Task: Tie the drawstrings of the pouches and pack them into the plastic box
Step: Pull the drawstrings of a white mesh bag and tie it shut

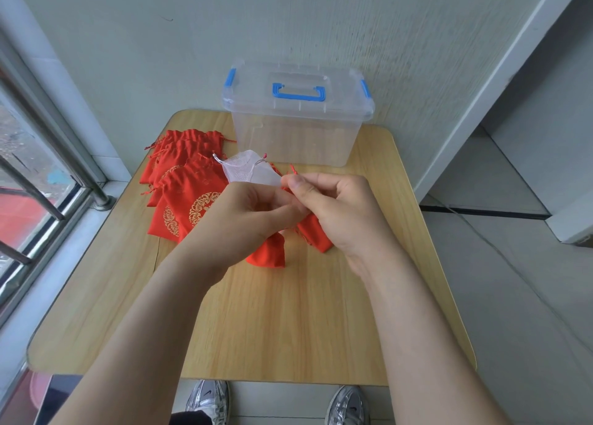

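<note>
HOLD: left hand [253,212] fingers grip red fabric pouch [316,237] to steady it | right hand [337,212] fingers pinch red drawstring [292,170] for knotting | clear plastic box [288,135], 12 o'clock, lid closed

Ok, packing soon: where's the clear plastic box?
Head view: the clear blue-handled plastic box stands at the far edge of the wooden table by the wall, right of the red fabric pouches.

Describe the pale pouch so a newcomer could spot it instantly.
Start at the clear plastic box with blue latches. Just in front of it, at the right edge of the pile of red pouches, is the white mesh pouch. It alone is sheer and pale; every neighbour is red.
</note>
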`<state>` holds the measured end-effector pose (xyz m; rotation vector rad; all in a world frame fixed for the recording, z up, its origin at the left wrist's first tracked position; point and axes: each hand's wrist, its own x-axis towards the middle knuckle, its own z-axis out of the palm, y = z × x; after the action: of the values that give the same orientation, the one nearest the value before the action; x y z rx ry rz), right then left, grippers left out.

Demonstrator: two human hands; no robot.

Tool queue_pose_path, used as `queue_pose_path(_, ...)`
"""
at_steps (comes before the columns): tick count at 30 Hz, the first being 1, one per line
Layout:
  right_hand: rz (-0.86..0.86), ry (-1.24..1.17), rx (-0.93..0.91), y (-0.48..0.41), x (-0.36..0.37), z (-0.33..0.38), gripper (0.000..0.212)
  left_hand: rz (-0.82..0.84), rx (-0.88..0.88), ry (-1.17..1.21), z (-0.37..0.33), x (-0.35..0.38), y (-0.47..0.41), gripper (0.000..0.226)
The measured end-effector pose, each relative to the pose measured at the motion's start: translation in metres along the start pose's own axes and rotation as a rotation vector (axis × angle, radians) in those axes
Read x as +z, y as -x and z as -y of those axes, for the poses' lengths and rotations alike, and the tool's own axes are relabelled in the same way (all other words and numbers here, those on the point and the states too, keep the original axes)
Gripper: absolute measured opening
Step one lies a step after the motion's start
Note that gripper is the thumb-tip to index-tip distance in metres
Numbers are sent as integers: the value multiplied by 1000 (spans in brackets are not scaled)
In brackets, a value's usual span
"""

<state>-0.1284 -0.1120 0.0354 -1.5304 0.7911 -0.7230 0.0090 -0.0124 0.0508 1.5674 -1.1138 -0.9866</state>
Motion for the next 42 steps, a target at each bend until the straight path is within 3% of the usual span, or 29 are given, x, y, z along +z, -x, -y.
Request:
queue_pose_path(5, -59, 63, 14, -1, -1, 1, 23, -65, -41, -14, 4, 2, -2, 20)
queue_pose_path(8, -97, 163, -105, -1, 0, 2, 25, -219, -99, 25, 7, 2, -6, 23)
queue_pose_path(11, -59, 424, -265, 1, 2, 1, 28, -312, -152, 51, 9, 1, -8, 25)
queue_pose_path(19, -111, 649, -492, 0, 5, -3, 18, -238, -154, 30, 2, 2, -7, 21)
queue_pose_path(25, -93, 798, -475, 2, 4, 0, 10, -208, -95, -19, 7, 8, -5, 5)
queue_pose_path(29, -110, 843, -368, 3, 0, 10, 11, -344, -66, -15, 13, 8, -7, 24)
queue_pose_path(34, 2, 651, -180, 10, -6, 17, 20, -415, -18, -56, 14, 7, -6, 27)
queue_pose_path(42, 152, 118, 60, 15, -19, 25, 18, -477, 105, -174, 17, 3, -8, 32)
